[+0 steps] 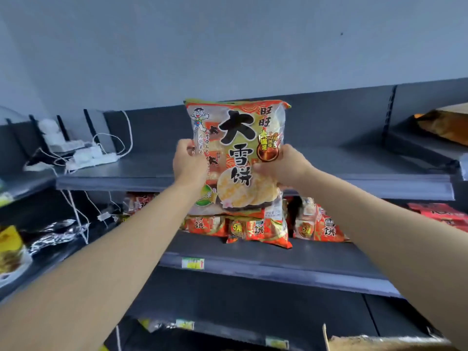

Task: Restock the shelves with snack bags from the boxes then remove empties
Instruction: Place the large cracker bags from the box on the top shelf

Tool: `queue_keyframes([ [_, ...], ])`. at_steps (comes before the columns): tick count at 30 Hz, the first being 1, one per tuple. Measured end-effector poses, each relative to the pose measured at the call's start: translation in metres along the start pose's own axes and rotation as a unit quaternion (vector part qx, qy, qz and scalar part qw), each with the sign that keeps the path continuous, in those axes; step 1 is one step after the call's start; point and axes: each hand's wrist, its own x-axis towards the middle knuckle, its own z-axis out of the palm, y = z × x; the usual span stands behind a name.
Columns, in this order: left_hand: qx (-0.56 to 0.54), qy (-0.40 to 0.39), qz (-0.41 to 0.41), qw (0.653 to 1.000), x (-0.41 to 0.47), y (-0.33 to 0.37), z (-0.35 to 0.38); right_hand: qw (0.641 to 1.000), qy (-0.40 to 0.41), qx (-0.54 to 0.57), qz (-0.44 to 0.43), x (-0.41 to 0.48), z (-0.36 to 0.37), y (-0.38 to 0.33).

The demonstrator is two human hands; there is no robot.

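I hold a snack bag (236,158) upright in front of the top shelf (329,183), my left hand (189,164) pinching its left edge and my right hand (285,164) closed on its right edge, both at about mid-height; the fingers are curled tight onto the wrapper, nothing else in them. The bag hangs in the air just before the shelf's front lip, its lower half covering part of the row of matching red bags (255,229) already standing on the middle shelf (278,264). The top shelf is bare across its centre, with only a power strip (93,157) and white cables at its left end (and a brown package (445,125) on the neighbouring bay to the right). I judge this the placing step of restocking. The next move calls for lifting the bag's bottom clear of the lip, pushing it back and setting it upright, well away from the cables. A cardboard box (379,342) edge shows at bottom right, its contents hidden.
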Motion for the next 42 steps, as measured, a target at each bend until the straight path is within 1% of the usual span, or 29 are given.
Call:
queue_keyframes([
  [3, -0.033, -0.023, 0.007, 0.999, 0.056, -0.004, -0.033, 0.999, 0.035, 0.013, -0.038, 0.037, 0.033, -0.038],
  [5, -0.049, -0.051, -0.004, 0.997, 0.087, -0.005, -0.048, 0.996, 0.059, 0.033, -0.051, 0.052, 0.05, -0.059],
  [8, -0.038, -0.093, -0.023, 0.995, 0.118, -0.003, -0.061, 0.994, 0.084, 0.044, -0.062, 0.072, 0.068, -0.08],
  [10, -0.048, -0.105, -0.026, 0.993, 0.131, -0.004, -0.07, 0.993, 0.084, 0.043, -0.075, 0.084, 0.079, -0.09],
  [17, -0.06, -0.081, -0.033, 0.994, 0.166, -0.022, -0.1, 0.992, 0.052, 0.048, -0.104, 0.123, 0.123, -0.112],
  [23, -0.049, -0.074, -0.022, 0.996, 0.227, -0.045, -0.105, 0.992, 0.054, 0.036, -0.107, 0.175, 0.158, -0.127],
  [28, -0.028, -0.099, -0.009, 0.995, 0.303, -0.077, -0.107, 0.993, 0.063, 0.034, -0.089, 0.237, 0.206, -0.138],
  [36, -0.013, -0.145, -0.042, 0.988, 0.437, -0.138, -0.109, 0.997, 0.073, 0.014, -0.032, 0.34, 0.289, -0.149],
  [42, -0.023, -0.195, -0.077, 0.977, 0.488, -0.182, -0.092, 0.996, 0.083, -0.019, -0.003, 0.39, 0.32, -0.142],
])
